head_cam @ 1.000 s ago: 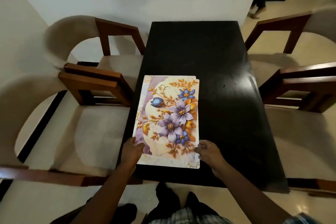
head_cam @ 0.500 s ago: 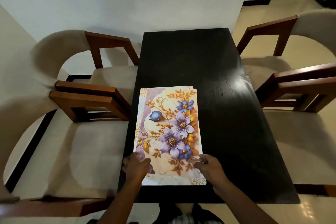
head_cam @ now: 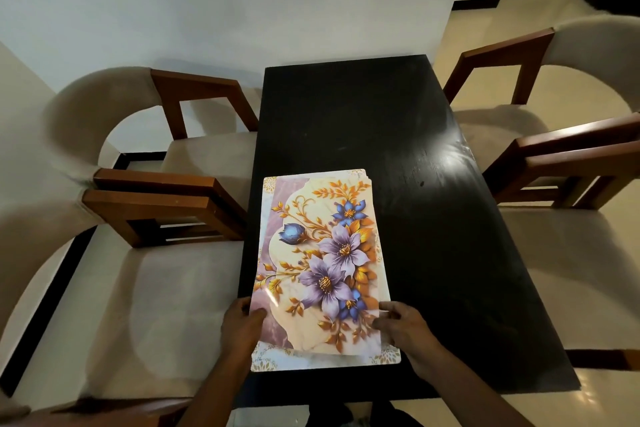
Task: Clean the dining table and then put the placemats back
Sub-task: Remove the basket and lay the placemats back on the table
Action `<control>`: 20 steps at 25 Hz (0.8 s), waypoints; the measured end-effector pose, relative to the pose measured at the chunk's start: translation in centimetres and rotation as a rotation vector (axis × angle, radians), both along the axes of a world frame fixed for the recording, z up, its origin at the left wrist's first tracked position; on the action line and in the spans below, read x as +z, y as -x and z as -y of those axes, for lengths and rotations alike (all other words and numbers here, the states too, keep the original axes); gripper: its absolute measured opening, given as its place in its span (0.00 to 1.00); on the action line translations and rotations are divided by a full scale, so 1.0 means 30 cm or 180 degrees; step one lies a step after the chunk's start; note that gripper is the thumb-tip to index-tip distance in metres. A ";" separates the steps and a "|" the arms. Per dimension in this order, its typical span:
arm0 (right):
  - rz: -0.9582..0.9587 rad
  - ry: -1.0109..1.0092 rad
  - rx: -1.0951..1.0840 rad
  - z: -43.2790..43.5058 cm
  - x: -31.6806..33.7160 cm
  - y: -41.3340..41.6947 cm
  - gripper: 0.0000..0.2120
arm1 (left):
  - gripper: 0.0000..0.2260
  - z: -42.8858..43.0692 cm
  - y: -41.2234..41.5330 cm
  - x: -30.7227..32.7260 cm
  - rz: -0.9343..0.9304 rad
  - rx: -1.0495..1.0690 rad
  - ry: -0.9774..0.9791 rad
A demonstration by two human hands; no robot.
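Note:
A stack of floral placemats (head_cam: 323,246), purple and blue flowers with gold leaves on cream, lies on the near left part of the black dining table (head_cam: 436,218). My left hand (head_cam: 240,326) grips the top mat's near left edge, thumb on top. At the near right edge, my right hand (head_cam: 405,326) pinches the top mat with curled fingers. The top mat's near end is raised a little, and the mat beneath shows below it at the near corners.
Two wood-framed chairs with beige cushions stand on the left (head_cam: 162,291) and two on the right (head_cam: 575,253), pushed close to the table. A white wall (head_cam: 242,10) runs behind the table's far end. Tiled floor opens at the back right.
The view has tilted so the table sits lower in frame. Both hands have shifted slightly on the near edge, and the top mat's near end now lifts off the stack.

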State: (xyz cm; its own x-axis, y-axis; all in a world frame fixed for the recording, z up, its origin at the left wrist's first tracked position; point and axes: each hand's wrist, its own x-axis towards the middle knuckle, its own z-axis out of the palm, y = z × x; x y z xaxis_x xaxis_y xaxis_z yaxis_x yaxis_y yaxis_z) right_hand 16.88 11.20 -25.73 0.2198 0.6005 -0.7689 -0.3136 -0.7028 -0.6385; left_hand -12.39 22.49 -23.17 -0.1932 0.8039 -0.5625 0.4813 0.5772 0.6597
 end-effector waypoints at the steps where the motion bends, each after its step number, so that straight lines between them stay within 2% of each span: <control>1: -0.0029 -0.0059 0.0118 0.005 0.012 0.005 0.19 | 0.07 0.007 0.001 0.003 0.0166 -0.0041 -0.0056; 7: 0.0046 -0.0627 0.0122 0.014 0.137 -0.030 0.16 | 0.06 0.048 -0.127 0.089 0.0953 -0.0161 -0.0630; 14: 0.0631 -0.0578 -0.0836 -0.099 0.225 -0.287 0.10 | 0.09 -0.124 -0.421 0.111 0.1262 -0.0212 -0.0647; 17: 0.0548 -0.0554 -0.1036 -0.212 0.235 -0.453 0.08 | 0.07 -0.257 -0.558 0.113 0.1545 -0.0237 -0.0558; 20: 0.0122 -0.0593 -0.1191 -0.352 0.211 -0.635 0.10 | 0.09 -0.389 -0.684 0.134 0.1712 -0.0240 -0.0282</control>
